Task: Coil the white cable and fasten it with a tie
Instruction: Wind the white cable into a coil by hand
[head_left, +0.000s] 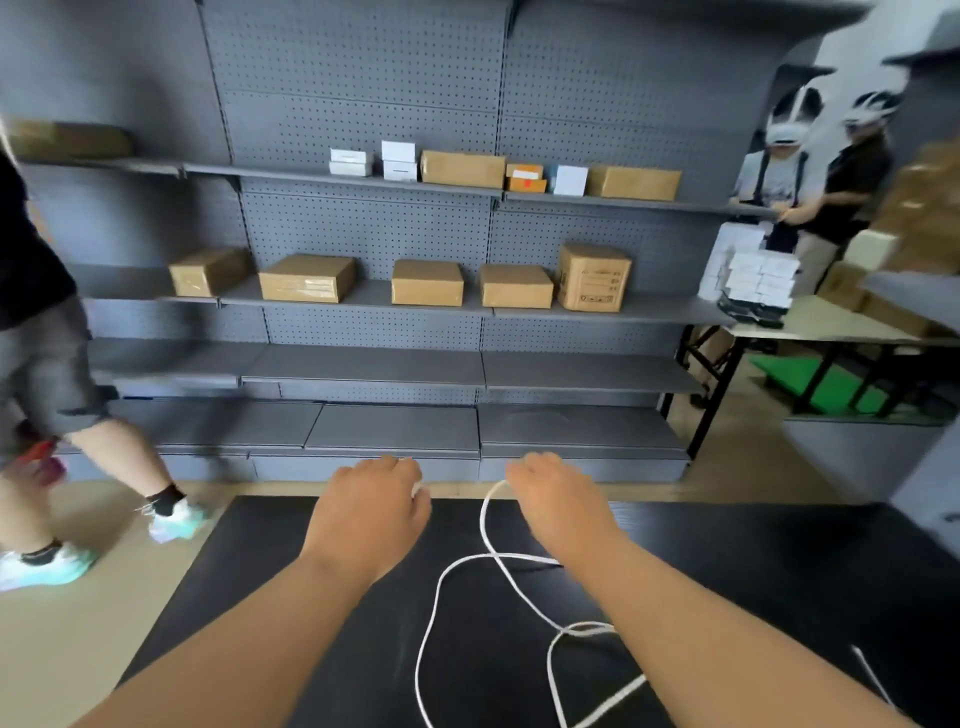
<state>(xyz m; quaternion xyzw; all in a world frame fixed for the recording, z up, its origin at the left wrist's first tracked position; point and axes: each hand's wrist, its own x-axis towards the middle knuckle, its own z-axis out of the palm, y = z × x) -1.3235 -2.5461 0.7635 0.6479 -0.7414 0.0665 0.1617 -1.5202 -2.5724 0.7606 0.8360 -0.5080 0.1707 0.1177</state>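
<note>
The black tabletop ends at a straight far edge right under the knuckles; its left edge slants down toward the bottom left corner of the view, and its right side runs out of view. Past the far edge lies a narrow strip of floor, then grey shelving with cardboard boxes. Room on the tabletop lies left of the left forearm and right of the right forearm. A person is on the floor beside the left edge, and two more people stand far off at the right by a folding table.

The white cable lies in loose crossing loops on the tabletop between the forearms. Its lower loops are cut off by the bottom of the view, and part passes under the right forearm. A thin white strip lies near the right side (too blurred to say whether it is a tie).

Both arms reach forward, palms down. The right hand has its fingers curled at the far edge and grips the cable, which rises to them. The left hand curls over the same edge; a white speck shows by its fingers, but whether it holds anything I cannot tell.
</note>
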